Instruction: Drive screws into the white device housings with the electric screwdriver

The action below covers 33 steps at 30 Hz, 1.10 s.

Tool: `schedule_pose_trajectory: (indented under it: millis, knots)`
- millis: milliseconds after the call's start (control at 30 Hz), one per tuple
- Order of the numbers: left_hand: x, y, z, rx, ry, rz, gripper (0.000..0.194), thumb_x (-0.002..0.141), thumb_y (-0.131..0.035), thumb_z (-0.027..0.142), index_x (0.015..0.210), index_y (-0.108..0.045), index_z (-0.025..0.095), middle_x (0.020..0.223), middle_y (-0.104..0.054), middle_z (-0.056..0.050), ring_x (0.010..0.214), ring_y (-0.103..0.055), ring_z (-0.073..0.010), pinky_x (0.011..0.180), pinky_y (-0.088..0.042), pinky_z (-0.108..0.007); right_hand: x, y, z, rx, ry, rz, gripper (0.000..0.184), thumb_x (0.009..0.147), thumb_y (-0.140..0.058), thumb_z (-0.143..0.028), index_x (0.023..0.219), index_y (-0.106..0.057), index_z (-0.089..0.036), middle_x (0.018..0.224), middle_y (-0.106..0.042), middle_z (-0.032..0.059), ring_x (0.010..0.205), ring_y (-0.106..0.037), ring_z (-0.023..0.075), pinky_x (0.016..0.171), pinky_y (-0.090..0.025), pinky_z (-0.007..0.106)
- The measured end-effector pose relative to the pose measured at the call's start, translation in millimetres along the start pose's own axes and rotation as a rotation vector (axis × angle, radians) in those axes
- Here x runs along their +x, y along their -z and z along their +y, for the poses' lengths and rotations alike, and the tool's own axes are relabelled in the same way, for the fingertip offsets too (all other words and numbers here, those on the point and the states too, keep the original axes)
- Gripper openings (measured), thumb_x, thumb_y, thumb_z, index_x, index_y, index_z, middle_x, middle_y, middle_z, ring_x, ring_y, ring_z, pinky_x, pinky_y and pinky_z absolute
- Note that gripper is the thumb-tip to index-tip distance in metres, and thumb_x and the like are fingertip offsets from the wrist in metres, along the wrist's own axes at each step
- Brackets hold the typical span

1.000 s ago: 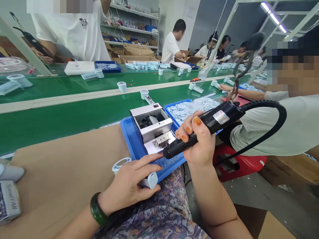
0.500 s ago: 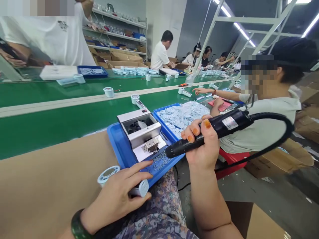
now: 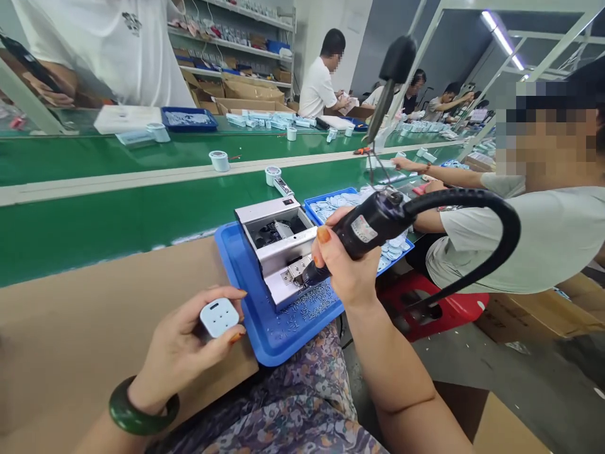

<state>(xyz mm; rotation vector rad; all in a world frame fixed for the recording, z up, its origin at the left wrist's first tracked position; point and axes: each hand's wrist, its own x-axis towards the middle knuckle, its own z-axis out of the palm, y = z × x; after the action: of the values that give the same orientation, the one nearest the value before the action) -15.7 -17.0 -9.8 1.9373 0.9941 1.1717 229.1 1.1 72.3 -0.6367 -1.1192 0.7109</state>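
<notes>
My right hand (image 3: 350, 265) is wrapped round a black electric screwdriver (image 3: 371, 221), its cable looping off to the right. The screwdriver's nose is at the metal outlet on the front of a silver screw feeder (image 3: 278, 236); whether it touches is hard to tell. In my left hand (image 3: 189, 331) is a light blue plastic part (image 3: 220, 317), gripped between thumb and fingers with its square, holed end face turned up. The rest of the part is hidden by the hand. The feeder stands in a blue tray (image 3: 258, 343), where many small screws (image 3: 309, 309) lie loose.
Behind the feeder, a second blue tray (image 3: 401, 249) holds light blue pieces. A green conveyor belt (image 3: 179, 221) carries several white-and-blue parts. Brown cardboard (image 3: 118, 302) covers the bench at left. A co-worker (image 3: 529, 233) sits close on the right, near a red stool (image 3: 435, 309).
My right hand has brought the screwdriver left and down to the feeder's outlet. My left hand has moved left and turned the light blue part so its end face points up.
</notes>
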Motion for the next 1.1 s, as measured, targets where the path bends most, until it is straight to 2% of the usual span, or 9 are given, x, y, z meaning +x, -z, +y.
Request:
schedule_pose_trajectory:
  millis: [133,267,333,433,533,700,900,1100]
  knots:
    - [2,0.1,-5,-0.005,-0.041,-0.003,0.023,0.093,-0.077,0.032,0.114,-0.072,0.024,0.082,-0.075,0.001,0.068,-0.074,-0.0159,0.064,-0.06,-0.022,-1,-7,-2,-0.03,-0.067,0.005,0.019,0.084,-0.081,-0.025,0.087,-0.062,-0.022,0.064,-0.057,-0.0093,0.047,-0.052,0.0059,0.047,-0.044,0.022]
    - [-2,0.9,-13,0.021,0.022,0.006,0.029,0.097,-0.073,0.041,0.12,-0.069,0.025,0.087,-0.076,0.0,0.077,-0.075,-0.019,0.072,-0.061,-0.026,-3,-2,-4,-0.08,-0.167,-0.012,0.02,0.084,-0.082,-0.025,0.089,-0.063,-0.021,0.058,-0.055,-0.0105,0.045,-0.05,0.0065,0.047,-0.044,0.022]
    - [-4,0.8,-15,0.059,0.054,-0.005,0.033,0.097,-0.071,0.047,0.122,-0.068,0.024,0.089,-0.077,-0.002,0.08,-0.075,-0.021,0.073,-0.06,-0.028,-5,4,-7,-0.04,-0.17,-0.002,0.022,0.086,-0.082,-0.03,0.091,-0.062,-0.022,0.057,-0.054,-0.0113,0.044,-0.05,0.0065,0.046,-0.044,0.022]
    - [-2,-1.6,-12,0.124,0.017,-0.036,0.036,0.094,-0.073,0.052,0.116,-0.07,0.023,0.09,-0.078,-0.003,0.075,-0.075,-0.0205,0.069,-0.059,-0.028,-6,5,-20,0.094,-0.119,0.065,0.026,0.087,-0.082,-0.034,0.091,-0.058,-0.025,0.059,-0.054,-0.0127,0.042,-0.051,0.0056,0.048,-0.047,0.022]
    - [2,-7.3,-3,0.178,-0.056,-0.051,0.032,0.093,-0.074,0.049,0.109,-0.071,0.021,0.092,-0.079,-0.005,0.073,-0.075,-0.0193,0.07,-0.06,-0.027,-6,-7,-41,0.217,-0.114,0.091,0.027,0.085,-0.082,-0.031,0.089,-0.056,-0.025,0.059,-0.053,-0.0135,0.041,-0.048,0.004,0.049,-0.048,0.021]
    - [6,-17.3,8,0.227,-0.172,-0.069,0.026,0.098,-0.069,0.045,0.109,-0.069,0.021,0.094,-0.079,-0.004,0.074,-0.073,-0.017,0.073,-0.058,-0.025,-5,-32,-66,0.259,-0.11,-0.032,0.025,0.087,-0.08,-0.028,0.087,-0.055,-0.026,0.058,-0.052,-0.0131,0.039,-0.045,0.0052,0.047,-0.045,0.023]
    - [5,-19.8,5,0.214,-0.193,-0.091,0.026,0.098,-0.069,0.044,0.112,-0.067,0.022,0.091,-0.075,-0.003,0.07,-0.069,-0.0161,0.068,-0.055,-0.025,-6,-44,-63,0.278,-0.14,-0.095,0.029,0.087,-0.083,-0.024,0.089,-0.055,-0.027,0.06,-0.056,-0.0129,0.04,-0.049,0.0049,0.049,-0.044,0.026]
    - [5,-19.2,5,0.199,-0.171,-0.117,0.028,0.096,-0.07,0.045,0.112,-0.068,0.022,0.09,-0.075,-0.003,0.067,-0.066,-0.0154,0.065,-0.053,-0.025,-8,-50,-62,0.185,-0.136,-0.096,0.032,0.087,-0.085,-0.034,0.089,-0.053,-0.029,0.058,-0.05,-0.0128,0.038,-0.046,0.007,0.044,-0.042,0.028]
